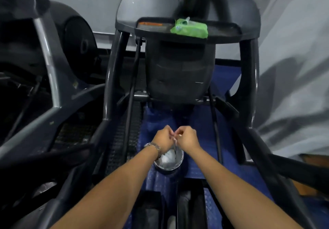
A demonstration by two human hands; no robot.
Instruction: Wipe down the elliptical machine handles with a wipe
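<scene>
**Wipe pinched in both hands over bin, handles untouched**

The elliptical [179, 72] is seen from the rider's place, looking forward and down. Its handles [114, 68] rise left and right of the housing, and no hand is on either. A second machine [53, 50] is seen at left and a pale sheet [293, 68] at right. A blue mat [201, 122] lies under the frame. A green pack [192, 30] is laid on the tray [224, 31], flap up.

A metal bin [169, 168] stands low between the rails, with crumpled white material inside. The left hand [162, 138] and right hand [187, 138] are met just above it, knuckles almost touching. The fingers of both are curled and pinched together on a small white wipe [175, 140], well apart from the handles. A watch [154, 146] is worn on the left wrist.

Step judged: the wipe is being handled over the bin, either opened out for use or about to be dropped. Which one cannot be told. If wiping remains, the wipe must be spread, carried up to a handle and wrapped round it. If done, only a release over the bin is needed.

Most of the wipe is hidden by the fingers. A thin pale strand seems to hang towards the bin, but this is blurred. The handle tops are cut off by the frame edge, and their cleanliness cannot be judged.
</scene>
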